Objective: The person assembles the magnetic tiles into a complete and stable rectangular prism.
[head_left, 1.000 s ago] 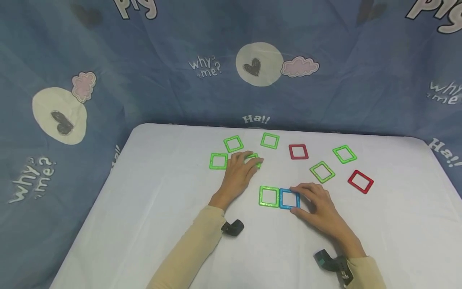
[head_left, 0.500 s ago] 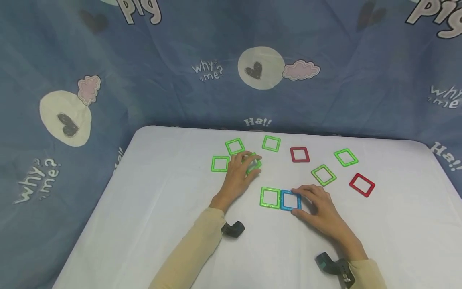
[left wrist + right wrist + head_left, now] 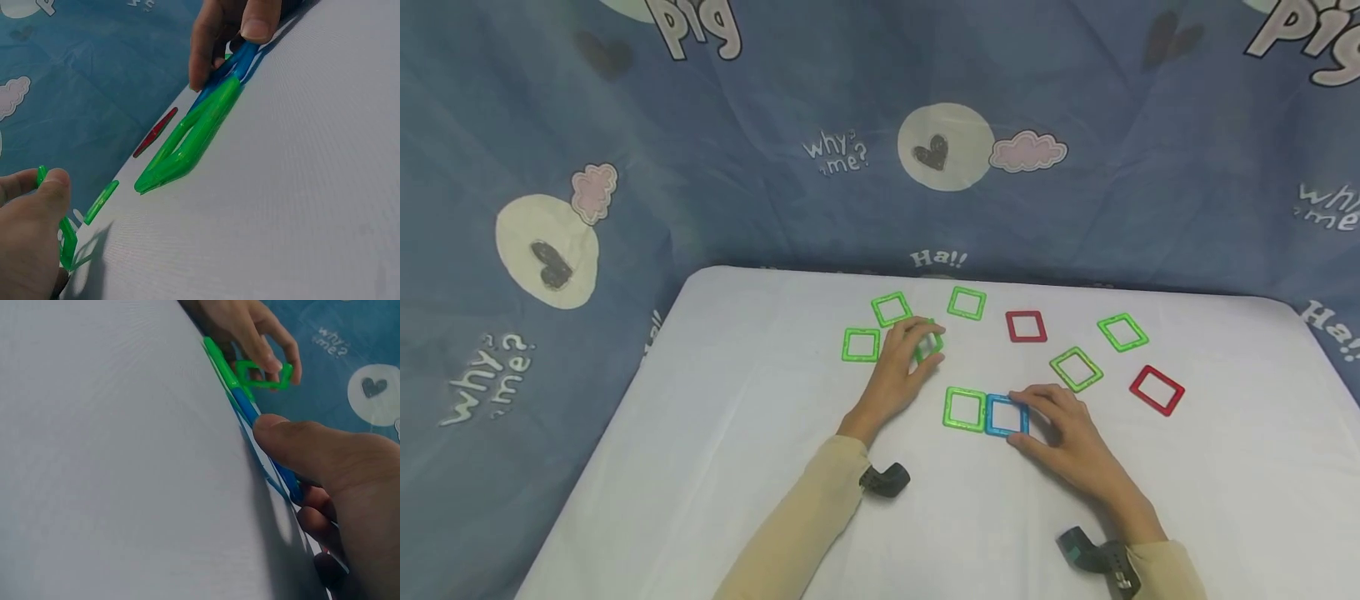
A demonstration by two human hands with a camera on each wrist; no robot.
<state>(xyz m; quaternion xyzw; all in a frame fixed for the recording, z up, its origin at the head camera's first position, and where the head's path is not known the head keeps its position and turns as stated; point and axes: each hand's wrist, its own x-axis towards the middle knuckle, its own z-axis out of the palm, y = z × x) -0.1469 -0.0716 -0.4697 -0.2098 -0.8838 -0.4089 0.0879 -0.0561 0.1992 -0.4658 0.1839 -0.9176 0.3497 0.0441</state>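
My left hand [image 3: 895, 371] pinches a green square magnetic tile [image 3: 287, 376] between thumb and fingers. In the right wrist view that tile is tilted up, its open frame showing; the fingers partly cover it in the head view. My right hand [image 3: 1071, 429] grips a blue square magnetic tile [image 3: 989, 415] by its right side, thumb at the near edge and fingers at the far edge. A second green tile [image 3: 948, 408] lies edge to edge against the blue one, on its left. In the left wrist view, the joined pair sits close over the white tabletop.
Two green tiles [image 3: 861, 360] [image 3: 891, 322] lie beside my left hand, and another green tile [image 3: 966, 316] is farther back. Toward the right are two red tiles [image 3: 1026, 339] [image 3: 1157, 390] and two green tiles [image 3: 1077, 369] [image 3: 1123, 332]. A patterned blue cloth [image 3: 760, 208] hangs behind the white table [image 3: 700, 375].
The green tile in my left hand has turned and tilted up between the fingers. My right hand keeps its grip on the blue tile. The head view has shifted slightly.
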